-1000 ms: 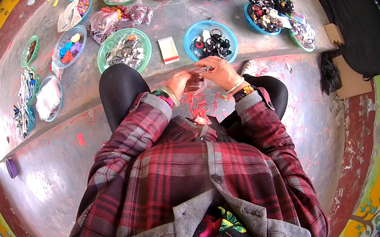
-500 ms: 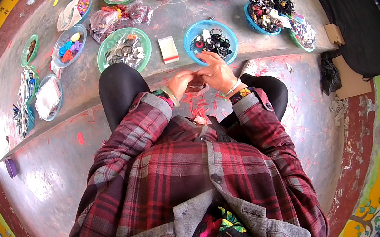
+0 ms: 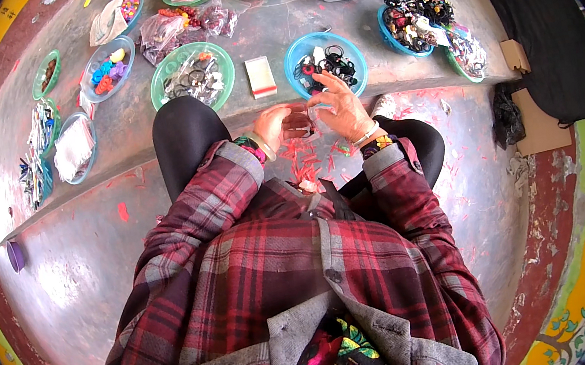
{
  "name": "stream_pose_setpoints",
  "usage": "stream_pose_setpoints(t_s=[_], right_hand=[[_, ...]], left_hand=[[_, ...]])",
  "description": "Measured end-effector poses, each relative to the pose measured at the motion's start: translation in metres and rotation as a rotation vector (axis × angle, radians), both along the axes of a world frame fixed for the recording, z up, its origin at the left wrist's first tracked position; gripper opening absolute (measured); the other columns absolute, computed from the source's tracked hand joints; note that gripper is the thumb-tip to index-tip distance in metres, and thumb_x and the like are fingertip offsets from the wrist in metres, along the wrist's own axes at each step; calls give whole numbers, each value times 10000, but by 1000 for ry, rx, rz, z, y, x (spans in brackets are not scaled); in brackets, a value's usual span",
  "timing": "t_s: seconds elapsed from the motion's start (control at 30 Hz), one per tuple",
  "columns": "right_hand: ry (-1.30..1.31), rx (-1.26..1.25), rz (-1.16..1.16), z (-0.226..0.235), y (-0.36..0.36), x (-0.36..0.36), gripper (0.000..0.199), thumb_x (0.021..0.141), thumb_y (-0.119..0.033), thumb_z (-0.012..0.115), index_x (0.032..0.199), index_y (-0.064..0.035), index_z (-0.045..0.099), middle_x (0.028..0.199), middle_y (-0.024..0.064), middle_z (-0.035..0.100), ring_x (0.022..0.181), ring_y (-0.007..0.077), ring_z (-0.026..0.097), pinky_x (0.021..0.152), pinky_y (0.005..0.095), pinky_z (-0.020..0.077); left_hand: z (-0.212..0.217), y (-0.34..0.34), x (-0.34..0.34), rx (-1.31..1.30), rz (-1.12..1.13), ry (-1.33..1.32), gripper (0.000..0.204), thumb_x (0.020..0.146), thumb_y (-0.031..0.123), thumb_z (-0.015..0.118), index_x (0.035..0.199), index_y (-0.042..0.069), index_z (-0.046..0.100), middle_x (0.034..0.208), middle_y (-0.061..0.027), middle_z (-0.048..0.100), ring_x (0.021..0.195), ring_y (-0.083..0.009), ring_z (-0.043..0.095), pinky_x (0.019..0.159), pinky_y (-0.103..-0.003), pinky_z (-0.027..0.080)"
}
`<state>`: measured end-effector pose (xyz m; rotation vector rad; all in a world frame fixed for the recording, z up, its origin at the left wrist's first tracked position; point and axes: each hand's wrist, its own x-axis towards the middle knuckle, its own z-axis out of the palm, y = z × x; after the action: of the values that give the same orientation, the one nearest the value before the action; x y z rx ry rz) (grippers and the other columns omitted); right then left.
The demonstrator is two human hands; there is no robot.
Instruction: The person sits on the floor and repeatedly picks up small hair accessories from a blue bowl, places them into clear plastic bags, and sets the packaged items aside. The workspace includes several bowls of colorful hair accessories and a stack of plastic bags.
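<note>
Both hands are close together above my lap, just short of the raised ledge. My left hand (image 3: 275, 126) has its fingers curled, and anything inside them is too small or hidden to name. Thumb and forefinger of my right hand (image 3: 346, 115) come together beside the left fingertips, at a small pale, see-through bit I cannot identify. The other right fingers stretch toward a blue basket (image 3: 361, 63) of black bands and small white pieces. Left of that basket lies a small white box (image 3: 261, 76) with a red edge. A green basket (image 3: 155, 82) of clear-bagged rings stands near my left knee.
More baskets line the ledge (image 3: 254, 32): a blue one (image 3: 89, 85) with coloured pieces at left, another (image 3: 387, 35) with dark bands at right. Red scraps (image 3: 300, 159) litter the floor between my legs. A purple cup (image 3: 16, 256) stands far left, a black bag (image 3: 507, 113) right.
My hands have drawn apart slightly. The right hand has shifted a little to the right with its fingers more spread; the left fingers now show more fully. The baskets stay in place.
</note>
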<state>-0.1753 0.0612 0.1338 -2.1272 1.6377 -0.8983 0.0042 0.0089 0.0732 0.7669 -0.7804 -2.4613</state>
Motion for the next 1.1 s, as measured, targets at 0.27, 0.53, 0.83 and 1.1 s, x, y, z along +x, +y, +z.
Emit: stream_pose_setpoints(t_s=[0.27,0.53,0.83,1.1], right_hand=[[332,-43,54,6,5,8,217,619,-121,574,827,-86,623,1218,180,398,1172,339,331,868,443,355],[340,63,117,2,9,11,148,637,-154,570,713,-39,624,1174,167,446,1157,334,353,907,409,340],[-377,376,-206,0,6,4,356,681,-19,606,1029,-20,529,957,94,572,863,162,551,739,251,444],[-1093,572,-191,7,35,23,207,743,-99,622,917,5,579,786,47,606,671,93,550,583,236,440]], left_hand=[[8,4,-1,-39,-58,6,333,855,169,357,1096,-42,447,1007,-201,544,894,-303,560,748,-410,475],[5,9,-4,-127,-104,-63,286,860,140,346,1044,-46,462,968,-178,549,843,-288,574,725,-399,497],[8,-1,0,114,4,-29,342,840,169,375,1065,-76,452,956,-201,555,881,-299,562,807,-407,448],[49,14,7,41,-5,91,308,857,181,362,991,-76,464,946,-205,550,875,-281,563,807,-384,456]])
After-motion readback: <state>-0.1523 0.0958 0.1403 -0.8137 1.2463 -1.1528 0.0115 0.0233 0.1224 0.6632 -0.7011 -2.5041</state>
